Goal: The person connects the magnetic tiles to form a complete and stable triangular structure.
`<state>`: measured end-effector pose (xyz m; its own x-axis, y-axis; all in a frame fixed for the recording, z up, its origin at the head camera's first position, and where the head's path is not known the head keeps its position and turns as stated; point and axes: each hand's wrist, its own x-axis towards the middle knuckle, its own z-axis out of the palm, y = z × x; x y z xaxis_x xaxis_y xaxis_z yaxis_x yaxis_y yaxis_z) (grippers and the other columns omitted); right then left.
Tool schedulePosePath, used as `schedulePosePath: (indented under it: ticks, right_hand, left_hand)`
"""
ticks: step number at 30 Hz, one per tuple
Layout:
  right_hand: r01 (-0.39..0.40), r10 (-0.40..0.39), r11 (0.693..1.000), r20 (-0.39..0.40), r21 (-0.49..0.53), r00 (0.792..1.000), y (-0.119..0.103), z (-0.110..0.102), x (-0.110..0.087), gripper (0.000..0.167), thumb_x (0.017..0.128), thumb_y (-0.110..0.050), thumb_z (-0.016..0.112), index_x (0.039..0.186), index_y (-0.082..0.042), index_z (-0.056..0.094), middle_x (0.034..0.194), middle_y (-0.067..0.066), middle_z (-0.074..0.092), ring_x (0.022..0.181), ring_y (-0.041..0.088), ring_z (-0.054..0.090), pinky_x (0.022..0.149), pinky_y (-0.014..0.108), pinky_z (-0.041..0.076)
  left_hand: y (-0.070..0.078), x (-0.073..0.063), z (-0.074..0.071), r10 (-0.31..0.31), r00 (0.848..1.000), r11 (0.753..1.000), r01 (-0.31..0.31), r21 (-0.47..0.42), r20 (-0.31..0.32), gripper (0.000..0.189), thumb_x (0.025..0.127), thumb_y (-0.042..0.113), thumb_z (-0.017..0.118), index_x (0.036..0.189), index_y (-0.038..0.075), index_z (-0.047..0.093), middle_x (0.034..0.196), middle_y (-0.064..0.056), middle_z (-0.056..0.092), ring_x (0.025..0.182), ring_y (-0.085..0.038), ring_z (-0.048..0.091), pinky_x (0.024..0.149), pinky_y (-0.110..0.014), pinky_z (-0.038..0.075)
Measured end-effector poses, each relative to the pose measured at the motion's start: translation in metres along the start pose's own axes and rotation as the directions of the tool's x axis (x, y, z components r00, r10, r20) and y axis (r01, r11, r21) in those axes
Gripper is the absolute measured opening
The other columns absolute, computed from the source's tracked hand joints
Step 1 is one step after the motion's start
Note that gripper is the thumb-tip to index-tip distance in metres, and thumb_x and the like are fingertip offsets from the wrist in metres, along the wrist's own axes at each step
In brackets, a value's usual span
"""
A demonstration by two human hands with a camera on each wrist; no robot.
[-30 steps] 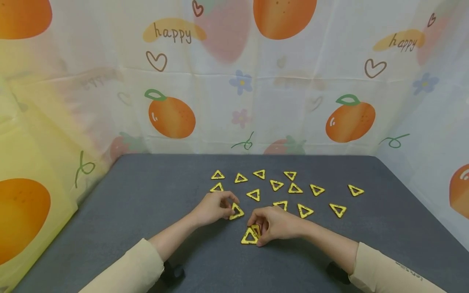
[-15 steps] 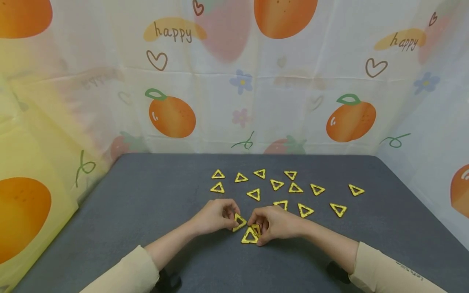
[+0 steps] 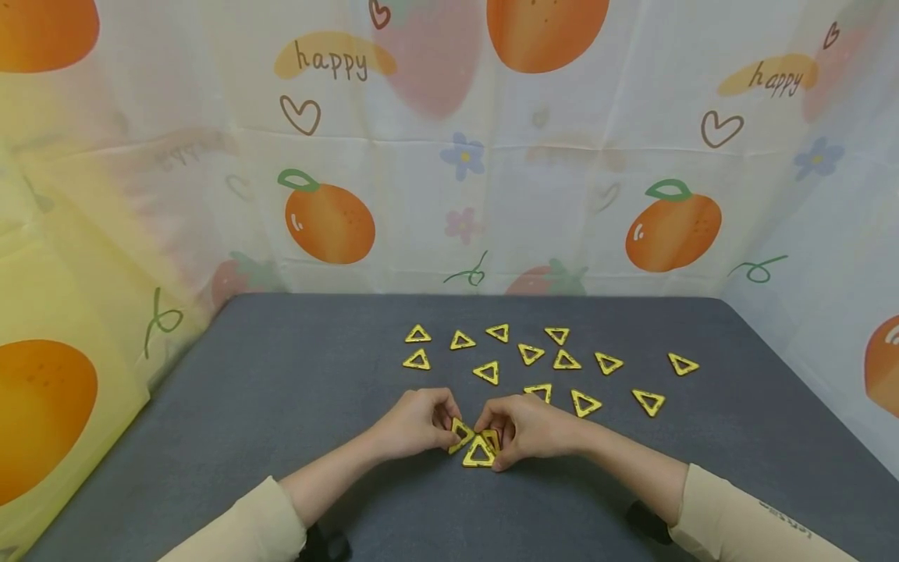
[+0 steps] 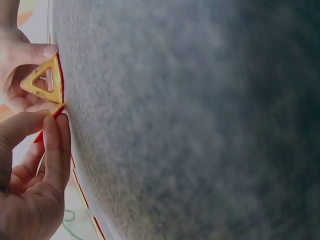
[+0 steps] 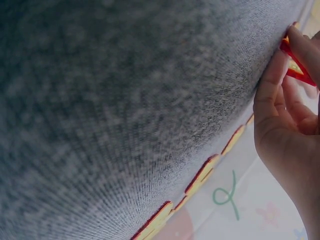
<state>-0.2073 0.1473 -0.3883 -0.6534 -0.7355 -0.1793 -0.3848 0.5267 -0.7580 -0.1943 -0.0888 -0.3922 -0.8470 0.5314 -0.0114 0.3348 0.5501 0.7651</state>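
My left hand (image 3: pixel 417 421) pinches a yellow triangular magnetic tile (image 3: pixel 461 435) between thumb and fingers, just left of the right hand's tiles. In the left wrist view this tile (image 4: pixel 52 122) appears nearly edge-on and red, its corner close to the front tile (image 4: pixel 42 92); whether they touch I cannot tell. My right hand (image 3: pixel 530 428) holds two triangular tiles together: a front one (image 3: pixel 479 462) facing the head camera and another (image 3: pixel 494 439) angled behind it. Fingers partly cover the rear tile. The right wrist view shows red edges (image 5: pixel 300 76) within that hand's grip.
Several loose yellow triangular tiles lie flat beyond the hands on the dark grey table (image 3: pixel 281 351). One tile (image 3: pixel 538 391) is partly hidden behind the right hand; another (image 3: pixel 648 403) lies farther right. A fruit-printed cloth (image 3: pixel 393 195) hangs along the back and sides.
My left hand has brought its tile toward me and slightly right, up to the pair in the right hand. The tile has turned a little. The right hand has stayed in place.
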Motion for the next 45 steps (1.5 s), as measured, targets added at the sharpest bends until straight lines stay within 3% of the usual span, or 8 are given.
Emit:
schedulePosePath:
  ticks: [14, 26, 34, 45]
  right_hand:
    - [0.014, -0.014, 1.0, 0.001, 0.013, 1.0, -0.001, 0.0, -0.001, 0.039, 0.076, -0.013, 0.085, 0.11, -0.01, 0.066, 0.085, 0.003, 0.068, 0.065, 0.004, 0.063, 0.059, 0.021, 0.053]
    - [0.003, -0.003, 1.0, -0.021, 0.003, 1.0, -0.001, 0.0, 0.0, 0.042, 0.074, -0.013, 0.086, 0.111, -0.009, 0.065, 0.086, 0.002, 0.066, 0.065, 0.005, 0.062, 0.058, 0.02, 0.052]
    - [-0.022, 0.021, 1.0, -0.03, -0.005, 0.999, -0.003, 0.001, -0.001, 0.042, 0.074, -0.014, 0.087, 0.109, -0.012, 0.065, 0.085, -0.002, 0.066, 0.065, 0.006, 0.064, 0.058, 0.021, 0.052]
    - [0.007, -0.007, 1.0, -0.039, 0.008, 0.999, -0.002, 0.002, 0.0, 0.043, 0.073, -0.013, 0.087, 0.11, -0.011, 0.065, 0.084, 0.0, 0.067, 0.064, 0.005, 0.064, 0.059, 0.021, 0.053]
  left_hand:
    - [0.006, -0.001, 0.006, 0.006, 0.999, 1.0, -0.005, -0.019, 0.033, 0.02, 0.078, 0.008, 0.081, 0.085, 0.01, 0.063, 0.077, 0.0, 0.067, 0.066, -0.008, 0.063, 0.058, -0.022, 0.05]
    - [0.006, -0.001, 0.006, -0.022, 0.998, 0.997, 0.026, -0.069, 0.06, 0.027, 0.073, 0.005, 0.086, 0.092, 0.01, 0.068, 0.088, -0.003, 0.071, 0.072, -0.01, 0.068, 0.063, -0.022, 0.054]
    - [0.008, 0.001, 0.008, -0.004, 0.998, 0.998, 0.007, -0.059, 0.059, 0.026, 0.072, 0.005, 0.086, 0.092, 0.008, 0.069, 0.088, -0.005, 0.072, 0.07, -0.007, 0.067, 0.062, -0.021, 0.054]
    - [0.011, 0.002, 0.01, 0.012, 0.998, 1.0, -0.01, -0.029, 0.062, 0.025, 0.073, 0.004, 0.085, 0.092, 0.008, 0.069, 0.091, -0.006, 0.073, 0.071, -0.007, 0.068, 0.062, -0.019, 0.053]
